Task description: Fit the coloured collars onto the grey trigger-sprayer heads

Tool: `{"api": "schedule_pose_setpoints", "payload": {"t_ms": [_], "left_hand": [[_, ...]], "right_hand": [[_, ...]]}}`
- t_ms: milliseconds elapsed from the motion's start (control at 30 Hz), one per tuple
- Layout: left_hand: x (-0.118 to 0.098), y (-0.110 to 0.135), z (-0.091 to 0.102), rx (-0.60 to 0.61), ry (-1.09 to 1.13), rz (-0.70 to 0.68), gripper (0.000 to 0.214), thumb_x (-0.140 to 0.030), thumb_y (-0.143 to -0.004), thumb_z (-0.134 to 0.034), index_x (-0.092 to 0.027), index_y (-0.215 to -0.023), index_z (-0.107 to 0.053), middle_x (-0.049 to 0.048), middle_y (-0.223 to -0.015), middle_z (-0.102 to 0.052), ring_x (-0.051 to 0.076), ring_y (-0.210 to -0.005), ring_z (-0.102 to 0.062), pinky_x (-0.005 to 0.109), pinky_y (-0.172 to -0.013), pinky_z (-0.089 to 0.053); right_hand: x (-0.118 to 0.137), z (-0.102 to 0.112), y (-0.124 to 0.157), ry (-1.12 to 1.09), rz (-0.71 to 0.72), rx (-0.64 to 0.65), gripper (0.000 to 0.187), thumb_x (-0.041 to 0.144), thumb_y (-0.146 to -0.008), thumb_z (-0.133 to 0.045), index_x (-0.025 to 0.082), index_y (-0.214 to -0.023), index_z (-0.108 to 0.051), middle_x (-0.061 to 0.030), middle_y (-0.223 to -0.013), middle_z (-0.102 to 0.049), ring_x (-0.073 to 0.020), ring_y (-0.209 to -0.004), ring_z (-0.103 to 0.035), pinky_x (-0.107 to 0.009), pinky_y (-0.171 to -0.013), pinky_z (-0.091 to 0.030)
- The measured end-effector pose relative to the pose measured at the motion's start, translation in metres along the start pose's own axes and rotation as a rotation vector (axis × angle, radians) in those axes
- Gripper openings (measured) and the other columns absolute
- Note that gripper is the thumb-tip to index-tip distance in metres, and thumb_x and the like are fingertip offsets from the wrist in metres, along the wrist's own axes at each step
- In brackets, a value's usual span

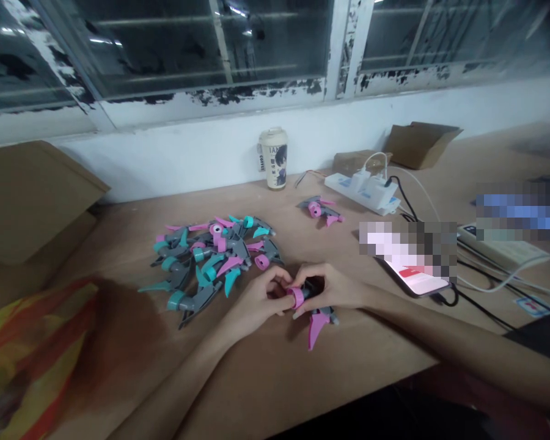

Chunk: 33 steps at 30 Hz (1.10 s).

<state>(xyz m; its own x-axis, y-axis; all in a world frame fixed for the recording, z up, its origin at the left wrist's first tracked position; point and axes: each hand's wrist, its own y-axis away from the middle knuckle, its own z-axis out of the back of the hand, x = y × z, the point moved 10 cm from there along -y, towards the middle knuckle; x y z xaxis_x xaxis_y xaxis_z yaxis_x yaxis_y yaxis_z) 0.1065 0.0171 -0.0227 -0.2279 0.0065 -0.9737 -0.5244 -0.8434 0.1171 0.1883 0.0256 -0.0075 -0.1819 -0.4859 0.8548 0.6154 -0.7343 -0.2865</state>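
Between my hands is a grey trigger spray head with a pink screw collar (297, 297) and a pink trigger (318, 329). My left hand (266, 294) is closed, its fingertips pinching the collar from the left. From the other side, my right hand (333, 286) grips the grey body, thumb near the collar, and partly hides it. To the left lies a pile of grey spray heads (233, 245) with pink or teal collars and triggers. Behind my right hand, a small group of pink-and-grey spray heads (315, 209) rests apart from the pile.
A printed coffee cup (275, 160) stands by the wall. At right are a white power strip (362, 190), cables and a lit phone (412, 269). Cardboard boxes sit at the left (32, 201) and back right (421, 145). A red-and-yellow bag (41, 348) is at front left.
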Motion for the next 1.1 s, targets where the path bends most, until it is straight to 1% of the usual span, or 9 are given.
{"api": "schedule_pose_setpoints", "payload": {"t_ms": [133,367,467,567,733,900,967,1033,1100], "left_hand": [[0.0,0.0,-0.001,0.014,0.004,0.023,0.017,-0.02,-0.074,-0.062,-0.018,-0.086,-0.05,-0.0001,-0.085,-0.051,0.009,-0.07,-0.051,0.019,-0.054,-0.047],[0.003,-0.001,0.0,-0.006,0.01,0.053,0.021,-0.027,-0.078,-0.06,-0.018,-0.092,-0.048,0.0017,-0.087,-0.055,0.012,-0.073,-0.057,0.022,-0.056,-0.049],[0.004,-0.002,0.001,-0.006,0.019,0.062,0.021,-0.026,-0.076,-0.061,-0.018,-0.091,-0.048,0.0005,-0.085,-0.054,0.012,-0.073,-0.057,0.021,-0.056,-0.049],[0.006,-0.004,0.002,-0.01,0.019,0.064,0.023,-0.026,-0.074,-0.062,-0.018,-0.089,-0.048,-0.0004,-0.08,-0.054,0.012,-0.071,-0.057,0.021,-0.054,-0.049],[0.007,-0.004,0.003,-0.047,-0.022,0.036,0.022,-0.027,-0.074,-0.061,-0.018,-0.089,-0.048,-0.0011,-0.076,-0.054,0.011,-0.065,-0.056,0.021,-0.053,-0.049],[0.003,-0.001,0.004,-0.132,-0.104,0.018,0.021,-0.029,-0.075,-0.06,-0.018,-0.089,-0.049,-0.002,-0.072,-0.054,0.01,-0.062,-0.055,0.02,-0.049,-0.048],[0.0,0.001,0.007,-0.184,-0.147,-0.001,0.022,-0.031,-0.076,-0.06,-0.018,-0.09,-0.049,-0.0008,-0.075,-0.056,0.012,-0.064,-0.057,0.02,-0.048,-0.048],[-0.003,0.004,0.012,-0.266,-0.2,-0.027,0.023,-0.033,-0.076,-0.06,-0.019,-0.091,-0.05,0.0015,-0.083,-0.058,0.014,-0.07,-0.059,0.02,-0.047,-0.048],[-0.009,0.008,0.019,-0.364,-0.302,-0.06,0.02,-0.031,-0.075,-0.06,-0.018,-0.088,-0.052,0.0025,-0.086,-0.059,0.015,-0.073,-0.059,0.021,-0.049,-0.047]], "right_hand": [[0.004,0.001,0.001,0.072,0.042,-0.023,0.034,0.041,-0.062,-0.077,0.021,-0.087,-0.066,-0.0003,-0.085,-0.066,-0.0134,-0.078,-0.06,-0.027,-0.071,-0.046],[0.016,0.008,-0.003,0.199,0.149,-0.048,0.031,0.041,-0.064,-0.076,0.021,-0.085,-0.067,-0.0006,-0.081,-0.067,-0.0134,-0.074,-0.059,-0.028,-0.07,-0.044],[0.022,0.008,-0.004,0.214,0.17,-0.046,0.03,0.037,-0.064,-0.077,0.021,-0.087,-0.067,-0.0005,-0.081,-0.068,-0.0133,-0.075,-0.059,-0.027,-0.071,-0.044],[0.027,0.007,-0.004,0.248,0.197,-0.033,0.029,0.037,-0.064,-0.076,0.021,-0.086,-0.066,0.0,-0.08,-0.068,-0.0137,-0.075,-0.059,-0.028,-0.072,-0.044],[0.025,0.006,-0.004,0.312,0.199,-0.031,0.028,0.038,-0.066,-0.075,0.021,-0.086,-0.064,0.0,-0.079,-0.067,-0.0139,-0.073,-0.059,-0.028,-0.071,-0.043],[0.028,0.005,-0.001,0.346,0.249,-0.061,0.026,0.038,-0.068,-0.074,0.021,-0.085,-0.063,-0.0004,-0.079,-0.067,-0.0146,-0.073,-0.059,-0.029,-0.071,-0.042],[0.029,0.007,0.0,0.39,0.248,-0.091,0.025,0.039,-0.07,-0.072,0.021,-0.086,-0.063,-0.0007,-0.078,-0.066,-0.0149,-0.073,-0.058,-0.03,-0.071,-0.041],[0.028,0.01,0.001,0.438,0.229,-0.133,0.025,0.038,-0.071,-0.071,0.02,-0.087,-0.063,-0.0014,-0.079,-0.066,-0.0156,-0.074,-0.058,-0.03,-0.072,-0.041],[0.027,0.014,0.001,0.477,0.207,-0.163,0.025,0.038,-0.072,-0.07,0.02,-0.088,-0.064,-0.0019,-0.079,-0.066,-0.0165,-0.077,-0.058,-0.031,-0.073,-0.041]]}}
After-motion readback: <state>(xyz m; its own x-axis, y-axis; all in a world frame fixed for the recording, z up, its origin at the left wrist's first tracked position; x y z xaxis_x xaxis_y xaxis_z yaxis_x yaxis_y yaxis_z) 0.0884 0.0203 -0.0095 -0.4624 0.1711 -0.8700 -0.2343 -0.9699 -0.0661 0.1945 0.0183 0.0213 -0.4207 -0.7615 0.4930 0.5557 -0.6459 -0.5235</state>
